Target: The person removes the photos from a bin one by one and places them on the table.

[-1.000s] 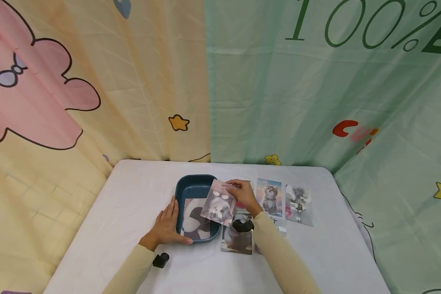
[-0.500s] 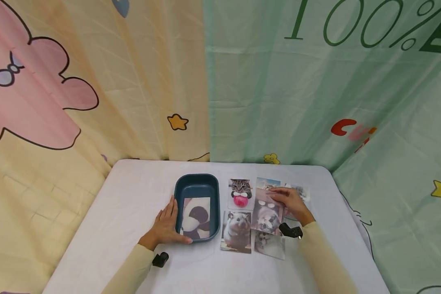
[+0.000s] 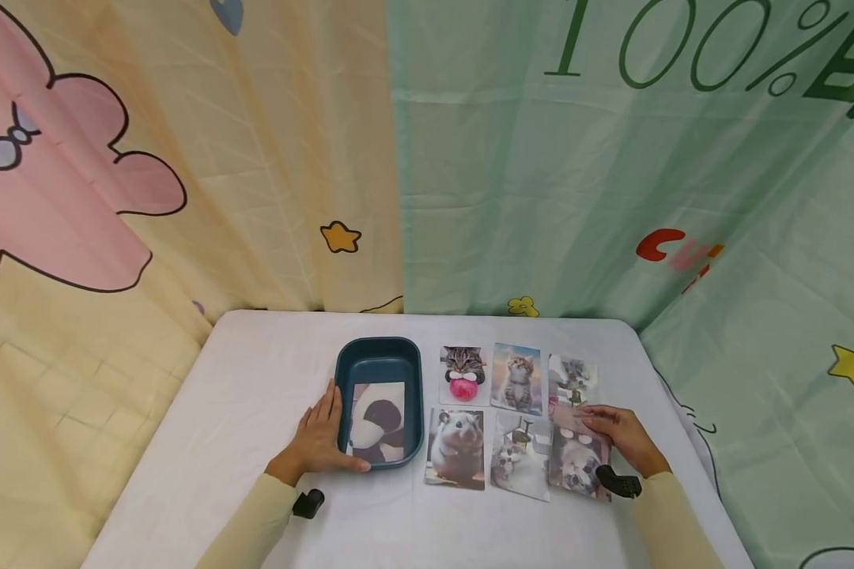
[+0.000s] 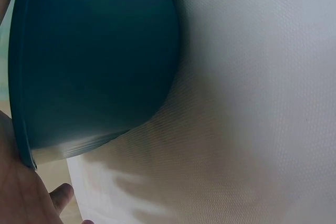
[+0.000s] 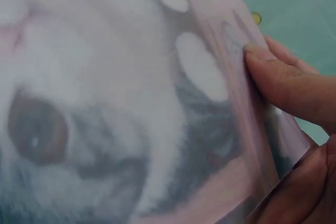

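Note:
In the head view, my right hand (image 3: pixel 625 436) pinches the far edge of a pink-edged cat photo card (image 3: pixel 580 460), whose picture lies upside down. The right wrist view shows the thumb (image 5: pixel 294 90) on the face of this card, which bends slightly at the grip. It overlaps the near end of a grey cat card (image 3: pixel 572 375). My left hand (image 3: pixel 318 436) rests against the left side of a dark blue tray (image 3: pixel 379 348), fingers extended along the wall and thumb at the near rim. Inside the tray lies a black-and-white animal card (image 3: pixel 379 423).
Between the tray and my right hand, more cards lie in two rows: a cat with a pink ball (image 3: pixel 463 375), a kitten (image 3: pixel 517 379), a hamster (image 3: pixel 457 448) and a pale cat card (image 3: pixel 520 457). A white cloth covers the table (image 3: pixel 256 379); printed curtains (image 3: pixel 470 158) stand behind.
My right hand has carried the pink-edged cat card from over the tray's right side to the right end of the near row, uncovering the other cards. The left hand has stayed at the tray.

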`<state>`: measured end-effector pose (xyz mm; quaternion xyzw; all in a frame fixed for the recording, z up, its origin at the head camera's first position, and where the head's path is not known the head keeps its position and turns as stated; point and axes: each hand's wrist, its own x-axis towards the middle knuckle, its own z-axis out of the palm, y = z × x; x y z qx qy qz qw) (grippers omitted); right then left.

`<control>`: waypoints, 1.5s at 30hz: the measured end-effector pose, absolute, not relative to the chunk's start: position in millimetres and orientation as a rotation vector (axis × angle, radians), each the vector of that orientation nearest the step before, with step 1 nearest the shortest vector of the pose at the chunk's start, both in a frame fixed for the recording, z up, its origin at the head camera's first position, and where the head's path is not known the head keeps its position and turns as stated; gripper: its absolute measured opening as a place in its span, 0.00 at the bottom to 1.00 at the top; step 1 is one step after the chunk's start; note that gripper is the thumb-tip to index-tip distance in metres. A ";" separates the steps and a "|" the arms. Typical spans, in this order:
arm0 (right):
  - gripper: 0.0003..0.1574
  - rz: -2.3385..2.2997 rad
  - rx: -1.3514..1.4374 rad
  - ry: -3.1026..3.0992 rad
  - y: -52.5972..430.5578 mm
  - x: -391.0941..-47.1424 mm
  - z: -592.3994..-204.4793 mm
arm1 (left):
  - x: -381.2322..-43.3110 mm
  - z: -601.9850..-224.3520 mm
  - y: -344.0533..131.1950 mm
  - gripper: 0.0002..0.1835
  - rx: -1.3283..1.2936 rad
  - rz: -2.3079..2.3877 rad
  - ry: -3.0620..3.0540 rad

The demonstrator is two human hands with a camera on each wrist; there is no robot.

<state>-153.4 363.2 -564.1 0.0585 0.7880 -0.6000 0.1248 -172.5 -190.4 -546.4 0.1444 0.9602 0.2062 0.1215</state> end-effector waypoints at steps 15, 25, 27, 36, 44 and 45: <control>0.23 -1.406 0.307 2.585 367.7 -134.7 -587.5 | -171.4 -545.0 -190.7 0.82 0.438 0.596 2.801; 0.19 -1.273 0.265 2.711 360.9 -134.0 -577.8 | -172.9 -546.0 -191.6 0.82 0.427 0.585 2.797; 0.21 -1.246 0.265 2.717 360.2 -132.4 -575.6 | -172.5 -546.0 -191.4 0.82 0.428 0.596 2.796; 0.18 -1.128 0.154 2.957 346.4 -130.7 -550.2 | -171.8 -544.9 -189.7 0.82 0.423 0.604 2.781; 0.16 -1.288 -0.094 2.877 287.4 -175.7 -525.1 | -173.2 -546.3 -190.2 0.82 0.415 0.591 2.789; 0.16 -1.297 -0.131 2.860 276.4 -182.4 -522.8 | -173.1 -546.5 -190.2 0.82 0.416 0.593 2.789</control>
